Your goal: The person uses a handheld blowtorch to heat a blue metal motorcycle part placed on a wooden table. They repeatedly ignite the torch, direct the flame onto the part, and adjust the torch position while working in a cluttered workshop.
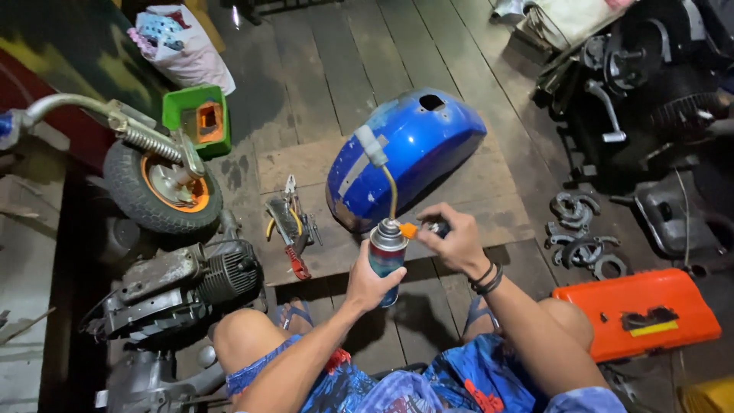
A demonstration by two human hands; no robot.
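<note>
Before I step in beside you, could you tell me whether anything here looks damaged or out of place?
The blue tank shell on the board has chipped, worn paint along its near edge. Pliers and small metal parts lie loose on the plank floor. The left hand holds a gas canister; the right hand is at its orange knob.

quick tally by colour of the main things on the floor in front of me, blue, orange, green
blue: 1, the tank shell
orange: 1, the flat case
green: 1, the square box
total: 3
Left hand holds the gas can; right hand is at its orange knob.
</note>
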